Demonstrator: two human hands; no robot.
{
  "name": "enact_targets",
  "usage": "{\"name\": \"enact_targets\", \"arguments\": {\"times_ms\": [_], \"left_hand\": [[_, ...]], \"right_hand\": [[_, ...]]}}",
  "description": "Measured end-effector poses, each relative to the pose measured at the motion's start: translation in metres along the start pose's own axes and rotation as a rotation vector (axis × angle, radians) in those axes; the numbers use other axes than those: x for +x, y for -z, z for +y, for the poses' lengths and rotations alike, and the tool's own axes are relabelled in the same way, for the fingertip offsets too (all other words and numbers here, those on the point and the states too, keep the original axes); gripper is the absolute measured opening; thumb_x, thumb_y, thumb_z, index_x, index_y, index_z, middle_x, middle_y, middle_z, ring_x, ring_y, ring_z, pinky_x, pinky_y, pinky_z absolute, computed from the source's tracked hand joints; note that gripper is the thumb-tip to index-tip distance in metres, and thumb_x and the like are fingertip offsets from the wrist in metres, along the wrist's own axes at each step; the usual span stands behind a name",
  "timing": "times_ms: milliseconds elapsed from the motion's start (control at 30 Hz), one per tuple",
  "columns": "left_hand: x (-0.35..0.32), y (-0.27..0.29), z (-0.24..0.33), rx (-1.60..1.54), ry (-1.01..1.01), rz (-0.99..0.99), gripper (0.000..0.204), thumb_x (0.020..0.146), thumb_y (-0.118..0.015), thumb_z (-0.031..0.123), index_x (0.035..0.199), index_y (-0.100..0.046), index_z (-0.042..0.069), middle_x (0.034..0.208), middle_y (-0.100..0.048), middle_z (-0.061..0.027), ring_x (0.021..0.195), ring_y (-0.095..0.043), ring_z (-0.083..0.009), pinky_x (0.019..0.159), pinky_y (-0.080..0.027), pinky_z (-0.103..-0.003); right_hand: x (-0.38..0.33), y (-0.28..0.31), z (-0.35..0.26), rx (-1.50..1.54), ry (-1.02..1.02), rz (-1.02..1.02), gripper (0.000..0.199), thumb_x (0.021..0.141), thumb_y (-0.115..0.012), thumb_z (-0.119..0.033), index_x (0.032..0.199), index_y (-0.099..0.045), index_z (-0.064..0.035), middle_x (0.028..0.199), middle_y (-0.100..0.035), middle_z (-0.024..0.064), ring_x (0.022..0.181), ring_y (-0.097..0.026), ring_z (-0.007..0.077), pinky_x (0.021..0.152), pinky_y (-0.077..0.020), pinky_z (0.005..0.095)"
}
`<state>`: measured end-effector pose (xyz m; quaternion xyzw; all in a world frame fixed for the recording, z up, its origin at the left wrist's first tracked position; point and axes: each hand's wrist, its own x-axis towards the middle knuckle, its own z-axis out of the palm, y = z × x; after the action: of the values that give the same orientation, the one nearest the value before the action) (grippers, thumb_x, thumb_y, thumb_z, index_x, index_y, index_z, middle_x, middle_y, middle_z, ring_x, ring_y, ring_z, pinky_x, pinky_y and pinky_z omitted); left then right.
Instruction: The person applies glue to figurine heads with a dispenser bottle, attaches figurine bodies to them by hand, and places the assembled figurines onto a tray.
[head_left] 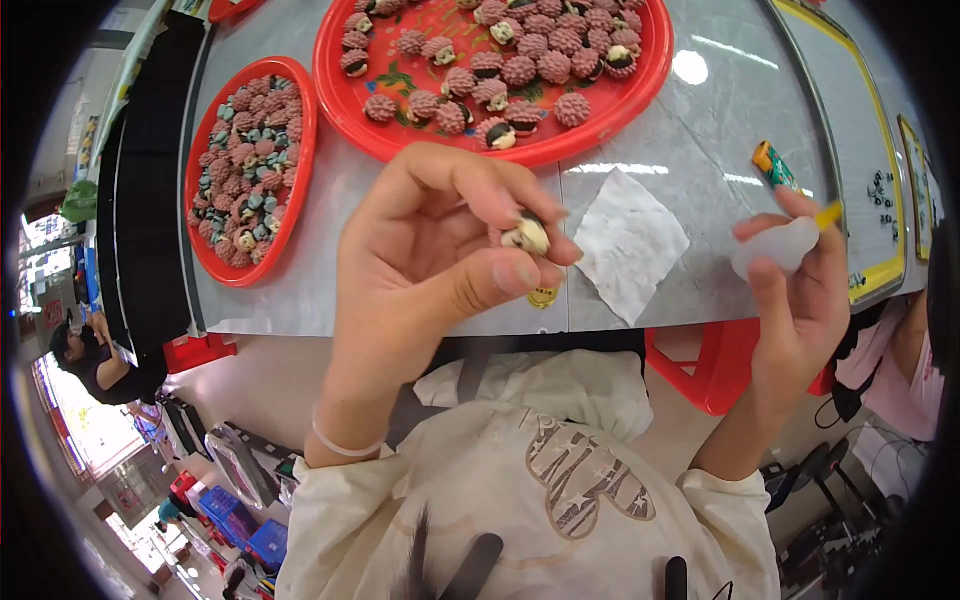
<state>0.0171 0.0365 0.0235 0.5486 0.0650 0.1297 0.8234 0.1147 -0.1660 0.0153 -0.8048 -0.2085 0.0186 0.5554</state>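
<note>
My left hand (410, 250) is raised over the front edge of the table, thumb and fingers pinching a small figurine piece (527, 237) with a cream face and a dark part. Off to the right, my right hand (800, 310) is wrapped around a small translucent white bottle (775, 248) with a yellow tip. The hands are well apart. Just beyond my left hand is a large round red tray (370, 142), holding many pink knobbly pieces, some with cream and black parts.
A smaller red tray (309, 130) of pink and grey-blue pieces lies at the left. Between my hands is a white cloth (630, 245) on the grey table (700, 150). An orange-and-green tube (774, 165) lies beyond my right hand. A red stool (715, 370) stands below the table edge.
</note>
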Motion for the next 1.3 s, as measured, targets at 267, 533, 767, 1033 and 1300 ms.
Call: {"name": "enact_targets", "arguments": {"times_ms": [267, 533, 767, 1033, 1300], "left_hand": [[-0.015, -0.025, -0.030, -0.168, 0.125, 0.035, 0.033, 0.071, -0.065, 0.026, 0.088, -0.046, 0.004, 0.088, -0.051, -0.0124, 0.075, -0.056, -0.0193, 0.059, -0.046, -0.021], [-0.020, -0.032, -0.038, -0.157, 0.164, -0.024, 0.036, 0.071, -0.064, 0.025, 0.091, -0.046, 0.001, 0.090, -0.050, -0.0153, 0.076, -0.056, -0.0204, 0.060, -0.048, -0.022], [-0.021, -0.032, -0.041, -0.160, 0.164, 0.000, 0.033, 0.073, -0.062, 0.021, 0.092, -0.047, -0.001, 0.090, -0.050, -0.0159, 0.075, -0.056, -0.0219, 0.060, -0.048, -0.023], [-0.020, -0.032, -0.045, -0.177, 0.162, -0.023, 0.028, 0.074, -0.061, 0.017, 0.092, -0.048, -0.001, 0.090, -0.051, -0.0159, 0.074, -0.056, -0.0226, 0.062, -0.047, -0.027], [-0.020, -0.033, -0.045, -0.167, 0.192, -0.004, 0.029, 0.073, -0.062, 0.019, 0.091, -0.048, 0.000, 0.089, -0.051, -0.0157, 0.073, -0.056, -0.0232, 0.064, -0.047, -0.030]], "right_hand": [[-0.008, 0.029, -0.003, 0.155, 0.228, -0.200, 0.049, 0.070, -0.063, -0.036, 0.098, -0.043, -0.0015, 0.085, -0.049, 0.0135, 0.077, -0.047, 0.0160, 0.068, -0.0365, 0.0237], [-0.006, 0.026, -0.007, 0.326, 0.174, -0.217, 0.044, 0.073, -0.058, -0.039, 0.094, -0.046, -0.0016, 0.085, -0.049, 0.0146, 0.076, -0.046, 0.0163, 0.070, -0.0349, 0.0231], [-0.012, 0.025, -0.024, -0.099, 0.427, -0.169, 0.042, 0.072, -0.056, -0.034, 0.093, -0.047, 0.0012, 0.078, -0.051, 0.0170, 0.067, -0.044, 0.0192, 0.063, -0.0362, 0.0279], [-0.016, 0.036, -0.019, -0.177, 0.673, -0.197, 0.046, 0.070, -0.056, -0.037, 0.095, -0.047, 0.0010, 0.076, -0.055, 0.0211, 0.054, -0.040, 0.0167, 0.046, -0.0293, 0.0264], [-0.011, 0.038, -0.026, -0.149, 0.653, -0.319, 0.056, 0.067, -0.059, -0.046, 0.096, -0.048, 0.0005, 0.081, -0.057, 0.0210, 0.054, -0.039, 0.0149, 0.045, -0.0276, 0.0264]]}}
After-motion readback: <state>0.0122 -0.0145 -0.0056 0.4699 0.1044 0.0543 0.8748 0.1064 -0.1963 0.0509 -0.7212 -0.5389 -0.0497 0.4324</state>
